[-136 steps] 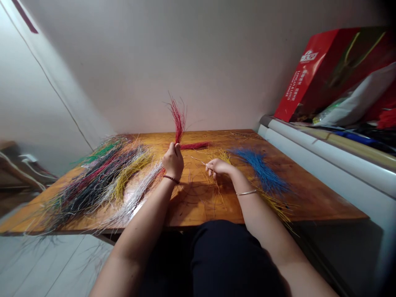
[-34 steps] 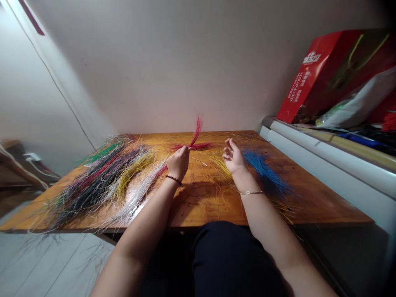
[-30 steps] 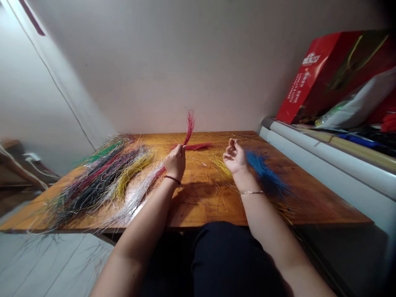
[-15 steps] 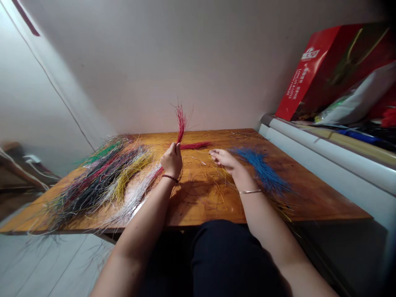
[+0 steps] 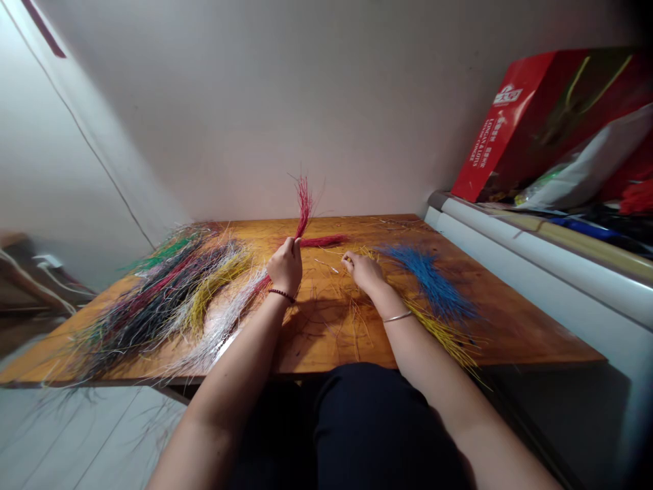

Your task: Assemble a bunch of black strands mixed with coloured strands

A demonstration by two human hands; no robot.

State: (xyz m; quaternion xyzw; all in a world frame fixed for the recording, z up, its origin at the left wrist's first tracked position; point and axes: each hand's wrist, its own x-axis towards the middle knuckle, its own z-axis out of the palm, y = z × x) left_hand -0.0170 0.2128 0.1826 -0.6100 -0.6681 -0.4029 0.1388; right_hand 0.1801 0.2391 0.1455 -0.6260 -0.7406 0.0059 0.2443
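1. Left hand [image 5: 286, 269] – closed round a red bundle [image 5: 303, 207], which rises above the grip, tilting slightly.
2. Right hand [image 5: 363, 272] – curled, extended over a yellow bundle [image 5: 443, 335] (whether it pinches anything, I cannot tell).
3. Beyond, another red bundle [image 5: 325, 241] lies flat.
4. Far right, a red bag [image 5: 525, 102], contents hidden.

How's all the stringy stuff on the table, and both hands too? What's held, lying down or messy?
Held red bundle: raised, tips spread.
Left hand: closed around it.
Right hand: curled; can't tell if it pinches anything.
Other red bundle: lying flat.
Blue bundle: lying, ends spread.
Right-side yellow bundle: lying, partly hidden.
Mixed-colour pile: lying messily.
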